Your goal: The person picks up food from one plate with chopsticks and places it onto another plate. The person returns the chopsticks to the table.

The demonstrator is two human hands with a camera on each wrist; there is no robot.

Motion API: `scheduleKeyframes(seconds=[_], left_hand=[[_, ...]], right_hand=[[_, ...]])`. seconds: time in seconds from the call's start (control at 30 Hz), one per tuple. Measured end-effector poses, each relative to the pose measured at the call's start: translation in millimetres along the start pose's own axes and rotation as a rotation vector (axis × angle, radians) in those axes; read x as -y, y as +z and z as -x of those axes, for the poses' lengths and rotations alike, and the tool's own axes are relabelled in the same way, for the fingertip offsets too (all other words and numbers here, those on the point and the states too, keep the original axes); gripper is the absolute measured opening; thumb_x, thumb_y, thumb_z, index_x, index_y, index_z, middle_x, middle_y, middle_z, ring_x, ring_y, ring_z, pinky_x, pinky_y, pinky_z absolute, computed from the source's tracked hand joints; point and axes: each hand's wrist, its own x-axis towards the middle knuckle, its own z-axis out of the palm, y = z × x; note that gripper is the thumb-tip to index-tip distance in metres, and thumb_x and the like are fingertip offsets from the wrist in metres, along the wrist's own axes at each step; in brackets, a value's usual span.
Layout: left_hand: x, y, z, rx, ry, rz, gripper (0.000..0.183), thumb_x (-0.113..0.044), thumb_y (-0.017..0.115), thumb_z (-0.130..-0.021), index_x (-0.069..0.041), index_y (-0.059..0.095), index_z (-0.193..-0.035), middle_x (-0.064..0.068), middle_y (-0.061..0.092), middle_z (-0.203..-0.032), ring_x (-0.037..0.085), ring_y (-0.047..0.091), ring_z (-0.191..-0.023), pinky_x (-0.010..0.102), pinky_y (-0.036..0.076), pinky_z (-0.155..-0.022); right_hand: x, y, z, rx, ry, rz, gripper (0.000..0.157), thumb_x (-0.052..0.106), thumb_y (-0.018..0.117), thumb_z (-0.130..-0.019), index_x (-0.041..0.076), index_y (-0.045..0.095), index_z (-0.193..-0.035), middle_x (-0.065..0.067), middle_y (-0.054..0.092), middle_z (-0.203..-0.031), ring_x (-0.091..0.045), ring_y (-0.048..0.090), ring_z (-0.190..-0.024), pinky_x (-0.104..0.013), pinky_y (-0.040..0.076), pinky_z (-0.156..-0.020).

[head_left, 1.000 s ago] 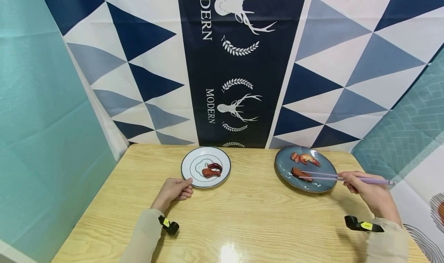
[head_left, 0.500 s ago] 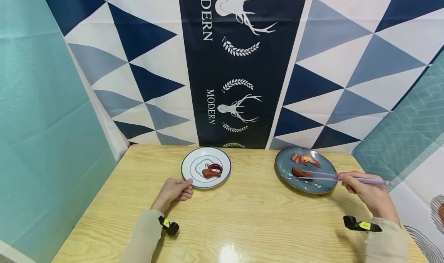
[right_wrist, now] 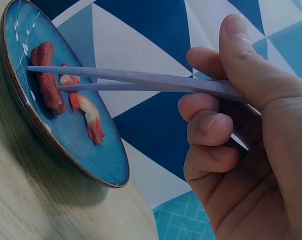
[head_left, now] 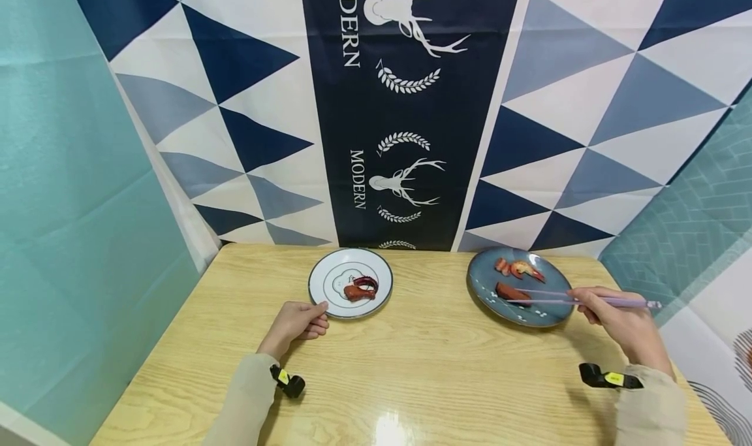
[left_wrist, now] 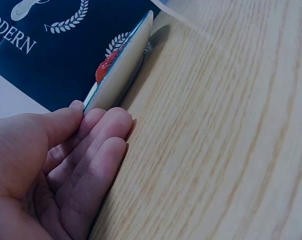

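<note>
Sausage (head_left: 513, 294) lies on near half of blue plate (head_left: 484, 277), long axis slanting far-L to near-R in head view, w/ tips of lilac chopsticks (right_wrist: 181, 85) apparently either side; we'd prob. do best squeezing evenly abt. its middle. Our R grip (head_left: 617, 320) holds chopsticks, & our L grip (head_left: 298, 320) pinches white plate (head_left: 323, 286) by its rim.

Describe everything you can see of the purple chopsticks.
The chopsticks are a pale purple pair, slender and smooth, perhaps plastic. The right hand grips them, their back ends sticking out beyond it. They slant apart toward the tips, reaching over the blue plate to the reddish-brown piece of food. One crosses in front of it in the wrist view; contact is unclear.
</note>
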Motion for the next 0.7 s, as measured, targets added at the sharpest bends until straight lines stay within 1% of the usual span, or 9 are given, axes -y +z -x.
scheduleKeyframes(seconds=[0.07, 0.2, 0.33, 0.4, 0.53, 0.7], left_hand=[[-0.2, 0.5, -0.1, -0.001, -0.002, -0.003, 0.039, -0.038, 0.071, -0.098, -0.001, 0.077, -0.088, 0.005, 0.076, -0.075, 0.011, 0.073, -0.063, 0.025, 0.063, -0.060], [-1.4, 1.4, 0.0, -0.006, -0.003, -0.009, 0.038, -0.036, 0.070, -0.099, -0.001, 0.077, -0.087, 0.005, 0.076, -0.074, 0.011, 0.073, -0.063, 0.025, 0.063, -0.060], [-2.0, 1.4, 0.7, -0.006, -0.002, -0.010, 0.037, -0.035, 0.070, -0.100, -0.001, 0.077, -0.087, 0.005, 0.076, -0.074, 0.011, 0.073, -0.063, 0.025, 0.063, -0.060], [-2.0, 1.3, 0.8, -0.005, -0.002, -0.007, 0.037, -0.035, 0.070, -0.099, -0.001, 0.077, -0.087, 0.005, 0.076, -0.074, 0.011, 0.073, -0.063, 0.025, 0.063, -0.060], [-1.4, 1.0, 0.8, -0.005, -0.005, -0.002, 0.038, -0.035, 0.070, -0.099, 0.000, 0.077, -0.087, 0.005, 0.076, -0.074, 0.011, 0.073, -0.063, 0.025, 0.062, -0.060], [-0.9, 0.3, 0.6, 0.003, -0.003, 0.005, 0.038, -0.035, 0.070, -0.100, 0.000, 0.077, -0.087, 0.005, 0.076, -0.074, 0.011, 0.073, -0.063, 0.024, 0.062, -0.059]], right_hand=[[1.0, -1.2, 1.1, -0.001, -0.003, -0.031, 0.034, 0.032, 0.064, -0.104, -0.001, 0.071, -0.108, 0.010, 0.060, -0.070, -0.005, 0.053, -0.068, -0.027, 0.041, -0.056], [1.8, -5.5, 3.3, -0.002, 0.024, -0.057, 0.035, 0.032, 0.065, -0.103, 0.000, 0.072, -0.115, 0.011, 0.064, -0.074, -0.004, 0.055, -0.070, -0.023, 0.046, -0.058], [2.6, -8.0, 4.3, 0.025, 0.023, -0.066, 0.037, 0.033, 0.061, -0.105, 0.000, 0.070, -0.121, 0.009, 0.064, -0.076, -0.005, 0.055, -0.071, -0.023, 0.045, -0.059], [2.7, -8.4, 4.3, 0.038, 0.013, -0.064, 0.037, 0.032, 0.060, -0.106, 0.000, 0.070, -0.121, 0.007, 0.062, -0.076, -0.006, 0.054, -0.071, -0.024, 0.044, -0.059], [3.0, -8.2, 4.2, 0.045, 0.012, -0.067, 0.034, 0.032, 0.060, -0.106, 0.002, 0.071, -0.118, 0.008, 0.062, -0.075, -0.006, 0.054, -0.071, -0.024, 0.044, -0.059], [5.3, -7.5, 4.1, 0.032, 0.027, -0.049, 0.033, 0.033, 0.063, -0.104, 0.003, 0.073, -0.112, 0.010, 0.063, -0.075, -0.004, 0.055, -0.071, -0.024, 0.046, -0.058]])
